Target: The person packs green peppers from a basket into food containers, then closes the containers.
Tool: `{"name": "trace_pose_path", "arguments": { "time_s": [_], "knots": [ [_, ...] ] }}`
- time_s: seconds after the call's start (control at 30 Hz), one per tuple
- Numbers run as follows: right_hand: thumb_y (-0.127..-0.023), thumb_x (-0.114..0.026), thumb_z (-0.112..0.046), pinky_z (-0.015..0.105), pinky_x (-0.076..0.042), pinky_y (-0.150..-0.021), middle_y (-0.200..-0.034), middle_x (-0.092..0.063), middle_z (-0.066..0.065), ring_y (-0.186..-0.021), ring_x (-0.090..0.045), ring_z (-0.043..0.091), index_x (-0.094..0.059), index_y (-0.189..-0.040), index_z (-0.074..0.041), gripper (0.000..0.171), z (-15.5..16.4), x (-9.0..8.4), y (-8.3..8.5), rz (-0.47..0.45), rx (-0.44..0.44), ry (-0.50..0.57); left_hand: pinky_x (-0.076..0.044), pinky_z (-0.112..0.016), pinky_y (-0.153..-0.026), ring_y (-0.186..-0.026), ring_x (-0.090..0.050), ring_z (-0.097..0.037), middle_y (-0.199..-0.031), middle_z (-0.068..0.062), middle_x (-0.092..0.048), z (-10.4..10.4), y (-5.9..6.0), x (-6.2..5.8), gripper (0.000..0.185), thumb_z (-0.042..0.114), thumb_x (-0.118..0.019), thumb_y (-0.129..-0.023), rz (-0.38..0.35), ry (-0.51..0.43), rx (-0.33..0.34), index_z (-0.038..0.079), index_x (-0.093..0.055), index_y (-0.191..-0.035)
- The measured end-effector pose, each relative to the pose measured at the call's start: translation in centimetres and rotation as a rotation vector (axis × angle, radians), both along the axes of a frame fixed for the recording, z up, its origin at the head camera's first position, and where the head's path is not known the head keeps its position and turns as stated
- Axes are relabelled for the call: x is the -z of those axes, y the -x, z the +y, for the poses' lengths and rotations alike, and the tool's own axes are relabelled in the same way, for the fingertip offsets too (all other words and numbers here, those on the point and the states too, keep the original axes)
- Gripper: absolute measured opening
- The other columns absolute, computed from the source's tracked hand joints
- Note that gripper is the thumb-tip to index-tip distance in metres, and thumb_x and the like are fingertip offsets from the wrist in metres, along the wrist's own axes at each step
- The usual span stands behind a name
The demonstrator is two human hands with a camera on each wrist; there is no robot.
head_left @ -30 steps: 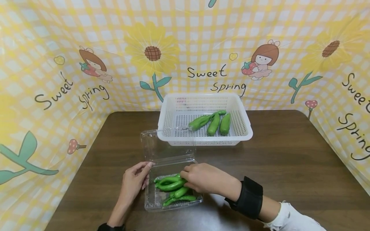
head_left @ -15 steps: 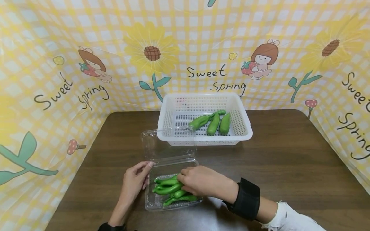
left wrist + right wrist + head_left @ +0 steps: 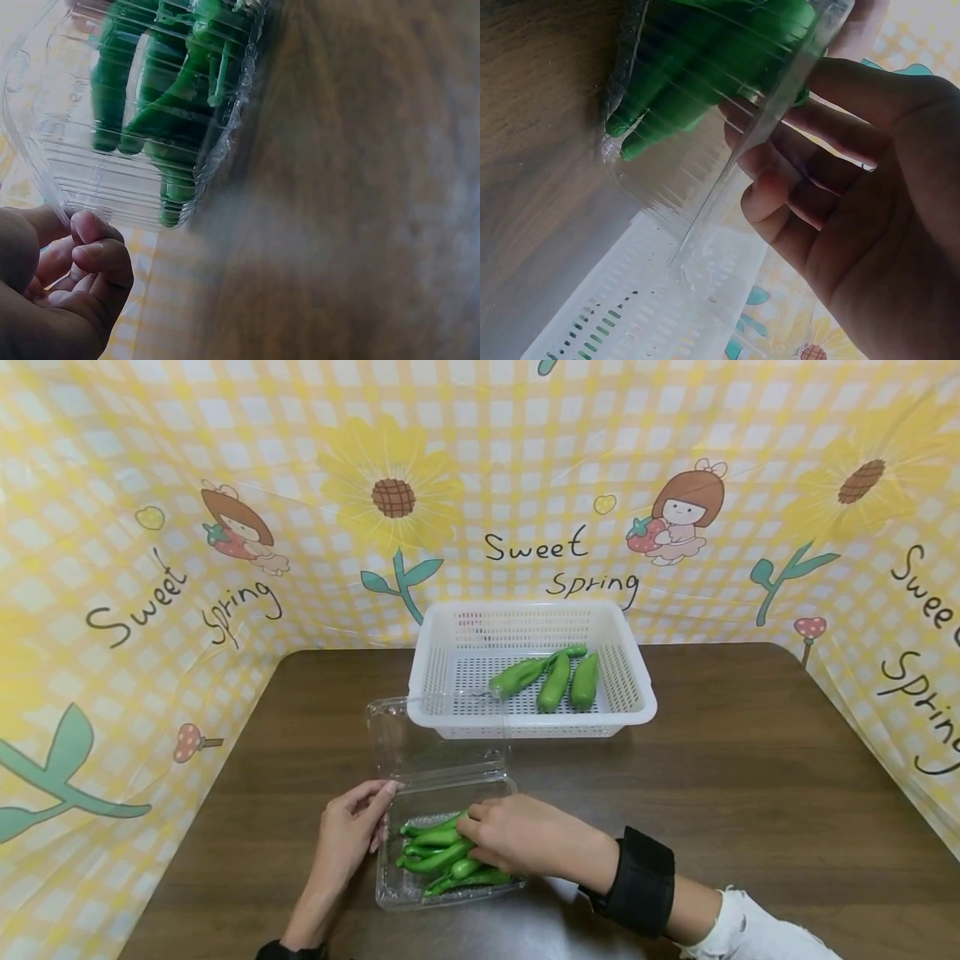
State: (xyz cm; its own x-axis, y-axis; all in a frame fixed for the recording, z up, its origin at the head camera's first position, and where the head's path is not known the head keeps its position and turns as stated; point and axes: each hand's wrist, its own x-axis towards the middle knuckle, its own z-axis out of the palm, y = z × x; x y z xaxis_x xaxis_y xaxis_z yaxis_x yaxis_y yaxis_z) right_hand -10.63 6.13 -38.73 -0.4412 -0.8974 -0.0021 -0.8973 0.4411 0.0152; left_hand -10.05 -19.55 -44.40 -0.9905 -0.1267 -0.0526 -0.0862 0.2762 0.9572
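Note:
A clear plastic clamshell container (image 3: 393, 889) lies at the table's near edge, its lid (image 3: 431, 735) open toward the back. Several green peppers (image 3: 431, 858) lie in it, seen too in the left wrist view as peppers (image 3: 172, 97) behind the ribbed wall. My left hand (image 3: 382, 814) holds the container's left rim with curled fingers (image 3: 94, 251). My right hand (image 3: 480, 837) reaches into the container from the right and grips a pepper on top of the pile (image 3: 705, 67); its fingertips are partly hidden among the peppers.
A white perforated basket (image 3: 615, 689) stands behind the container with three green peppers (image 3: 555, 681) in it. Brown wooden table (image 3: 750, 777) spreads to the right. A yellow checked printed cloth (image 3: 150, 610) walls in the back and both sides.
My right hand has sunk a little lower into the container with its pepper, toward the near side. The left hand and the container have stayed in place.

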Motion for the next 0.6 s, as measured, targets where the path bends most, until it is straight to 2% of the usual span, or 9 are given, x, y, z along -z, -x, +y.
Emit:
{"name": "trace_pose_path", "arguments": {
  "time_s": [0.6],
  "knots": [
    [-0.099, -0.06, -0.032, 0.021, -0.055, -0.073, -0.092, -0.066, -0.007, -0.084, -0.064, 0.006, -0.061, -0.105, -0.018, 0.016, -0.73, 0.42, -0.3, 0.008, -0.057, 0.063, -0.044, -0.028, -0.037, -0.042, -0.048, -0.01, -0.062, -0.011, -0.057, -0.03, 0.08, 0.4, 0.027, 0.036, -0.065, -0.096, 0.013, -0.019, 0.008, 0.012, -0.074, -0.105]
  ]
}}
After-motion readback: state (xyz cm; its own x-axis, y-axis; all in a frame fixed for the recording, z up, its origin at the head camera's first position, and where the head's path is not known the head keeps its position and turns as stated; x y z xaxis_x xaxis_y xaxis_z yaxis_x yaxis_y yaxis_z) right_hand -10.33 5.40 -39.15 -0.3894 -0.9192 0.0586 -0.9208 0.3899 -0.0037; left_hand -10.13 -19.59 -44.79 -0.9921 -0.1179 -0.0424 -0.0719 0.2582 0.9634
